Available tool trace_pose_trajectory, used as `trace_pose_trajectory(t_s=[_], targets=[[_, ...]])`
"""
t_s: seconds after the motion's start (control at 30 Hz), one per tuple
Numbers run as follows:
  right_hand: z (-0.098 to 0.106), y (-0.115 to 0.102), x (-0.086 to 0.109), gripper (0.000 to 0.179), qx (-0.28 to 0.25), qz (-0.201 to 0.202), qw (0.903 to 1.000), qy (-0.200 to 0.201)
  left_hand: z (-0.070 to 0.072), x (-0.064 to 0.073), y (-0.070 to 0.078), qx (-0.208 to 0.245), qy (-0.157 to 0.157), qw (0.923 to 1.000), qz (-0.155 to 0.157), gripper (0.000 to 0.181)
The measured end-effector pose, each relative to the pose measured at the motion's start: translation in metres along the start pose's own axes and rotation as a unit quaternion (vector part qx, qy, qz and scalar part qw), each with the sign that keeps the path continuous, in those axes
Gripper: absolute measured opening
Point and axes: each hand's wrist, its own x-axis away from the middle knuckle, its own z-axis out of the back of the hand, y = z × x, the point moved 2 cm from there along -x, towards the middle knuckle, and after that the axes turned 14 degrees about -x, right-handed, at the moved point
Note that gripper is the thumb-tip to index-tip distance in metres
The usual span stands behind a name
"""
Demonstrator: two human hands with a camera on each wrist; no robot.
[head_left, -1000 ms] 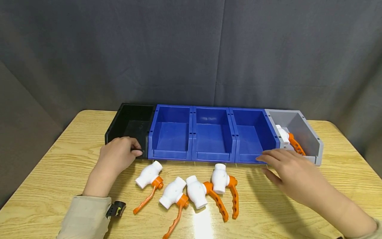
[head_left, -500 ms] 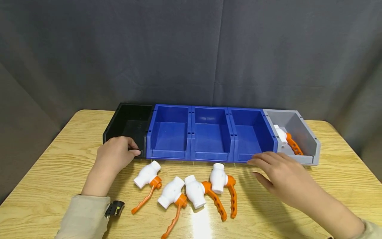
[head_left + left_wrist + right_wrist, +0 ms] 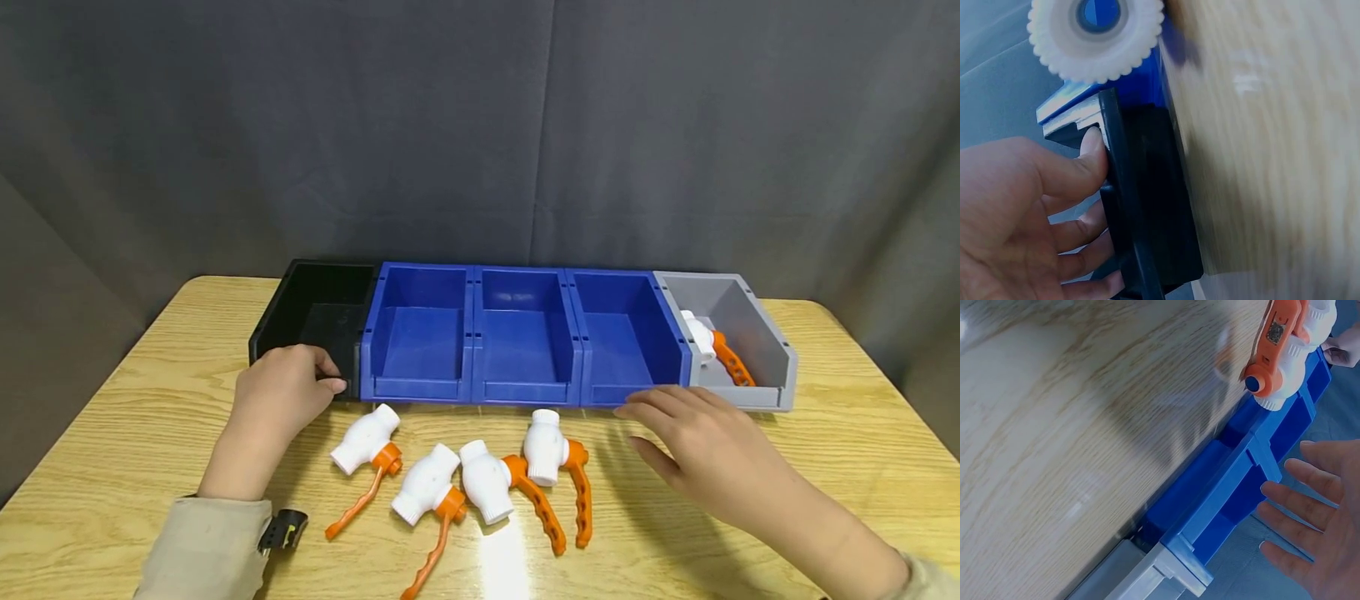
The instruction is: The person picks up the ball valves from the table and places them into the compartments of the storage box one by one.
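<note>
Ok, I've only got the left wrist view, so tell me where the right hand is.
Observer: In the head view, the right hand is at the front of the row, about where the rightmost blue bin meets the gray bin.

Operator: Report what it's holding.

Observer: Nothing; the right wrist view shows its fingers extended, with no object in them.

Operator: Now check inside the gray bin.

Observer: One white valve shows in there, its orange handle pointing toward the bin's front.
</note>
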Motion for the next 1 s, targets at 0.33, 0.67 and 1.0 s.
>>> trace_pose_trajectory(t_s=[0.33, 0.67, 1.0], targets=[[-0.011, -0.013, -0.013, 0.024, -0.012, 0.002, 0.9999, -0.007, -0.005, 0.001, -0.001, 0.0, 0.017, 0.9998, -0.014, 0.011], [-0.018, -0.024, -0.022, 0.027, -0.02, 0.005, 0.9997, -0.013, -0.003, 0.0, -0.004, -0.01, 0.011, 0.9997, -0.021, 0.012], [-0.027, -0.033, -0.031, 0.028, -0.022, 0.004, 0.9994, -0.025, -0.003, 0.0, -0.003, -0.011, 0.005, 0.9995, -0.029, 0.011]])
